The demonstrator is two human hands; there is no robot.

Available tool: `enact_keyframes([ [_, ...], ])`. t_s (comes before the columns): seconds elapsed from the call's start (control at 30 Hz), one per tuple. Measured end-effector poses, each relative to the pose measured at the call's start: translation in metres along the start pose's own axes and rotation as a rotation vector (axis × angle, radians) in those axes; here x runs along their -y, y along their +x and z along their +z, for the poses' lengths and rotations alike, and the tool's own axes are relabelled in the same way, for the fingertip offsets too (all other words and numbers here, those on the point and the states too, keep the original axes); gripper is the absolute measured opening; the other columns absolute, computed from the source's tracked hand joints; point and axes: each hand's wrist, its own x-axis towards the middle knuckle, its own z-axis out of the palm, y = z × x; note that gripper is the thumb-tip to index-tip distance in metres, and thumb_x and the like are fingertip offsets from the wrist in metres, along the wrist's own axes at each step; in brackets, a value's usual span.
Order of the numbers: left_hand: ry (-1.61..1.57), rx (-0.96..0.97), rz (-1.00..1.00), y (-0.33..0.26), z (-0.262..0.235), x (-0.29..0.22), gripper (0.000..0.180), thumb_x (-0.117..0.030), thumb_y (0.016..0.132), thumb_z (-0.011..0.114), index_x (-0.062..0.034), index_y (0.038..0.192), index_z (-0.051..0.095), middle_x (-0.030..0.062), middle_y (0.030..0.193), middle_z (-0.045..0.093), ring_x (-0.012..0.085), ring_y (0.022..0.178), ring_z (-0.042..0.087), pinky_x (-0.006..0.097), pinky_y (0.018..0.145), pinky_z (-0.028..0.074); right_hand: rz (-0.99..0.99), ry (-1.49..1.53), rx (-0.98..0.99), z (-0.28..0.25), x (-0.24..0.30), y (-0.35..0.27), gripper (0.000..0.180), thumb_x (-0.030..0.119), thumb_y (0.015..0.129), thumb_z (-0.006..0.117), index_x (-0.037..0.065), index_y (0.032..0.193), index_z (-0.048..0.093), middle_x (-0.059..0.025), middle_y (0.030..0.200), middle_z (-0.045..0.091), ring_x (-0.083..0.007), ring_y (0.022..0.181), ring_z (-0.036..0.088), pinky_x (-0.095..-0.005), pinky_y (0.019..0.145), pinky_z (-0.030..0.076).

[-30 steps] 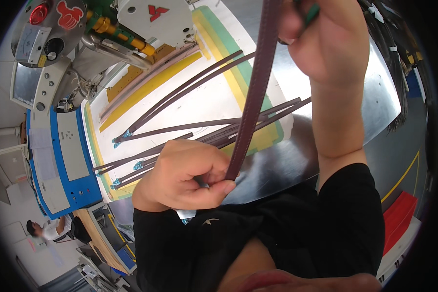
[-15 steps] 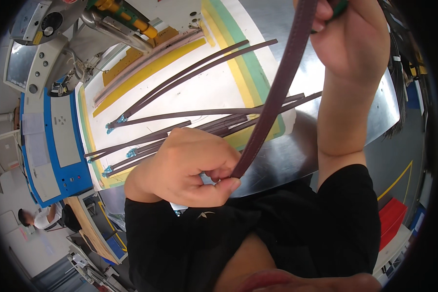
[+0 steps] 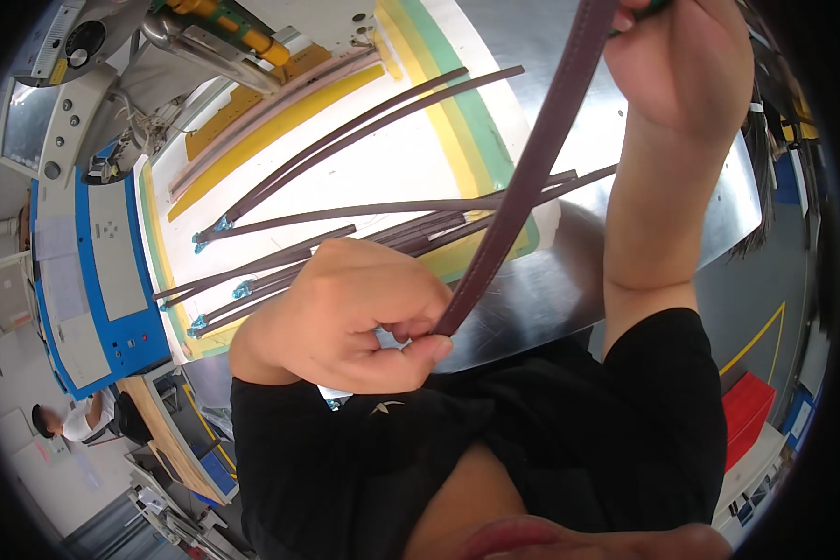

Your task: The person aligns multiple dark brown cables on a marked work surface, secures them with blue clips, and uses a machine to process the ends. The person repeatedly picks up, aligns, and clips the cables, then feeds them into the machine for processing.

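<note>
Grey floor (image 3: 742, 271), yellow line (image 3: 755, 339), wood-topped table (image 3: 166, 427)

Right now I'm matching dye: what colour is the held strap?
The held strap is dark reddish brown, clearest in the head view.

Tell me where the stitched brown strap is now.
In the head view, the stitched brown strap slants right of centre, its lower end pinched in the left hand and its upper part beside the right hand at the top edge.
</note>
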Motion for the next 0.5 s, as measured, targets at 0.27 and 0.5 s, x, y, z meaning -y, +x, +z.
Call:
enact_keyframes([
  [0.27,-0.026,-0.01,-0.018,0.0,0.0,0.002,0.014,-0.012,0.079,0.078,-0.0026,0.074,0.069,0.007,0.065,0.065,0.0238,0.052,0.06,0.034,0.05,0.044,-0.166,-0.068,-0.081,-0.026,0.011,0.019,0.027,0.02,0.108,0.06,-0.002,0.105,0.075,0.003,0.067,0.063,-0.0038,0.049,0.05,-0.0207,0.04,0.036],
  [0.5,-0.054,0.002,-0.014,0.002,-0.003,-0.001,0.01,-0.003,0.079,0.075,-0.0012,0.076,0.065,0.0097,0.066,0.063,0.0276,0.053,0.059,0.036,0.051,0.044,-0.243,-0.075,-0.12,-0.044,0.022,0.027,0.024,0.017,0.107,0.062,-0.003,0.103,0.075,0.0009,0.072,0.068,-0.0046,0.048,0.05,-0.0209,0.04,0.037],
])
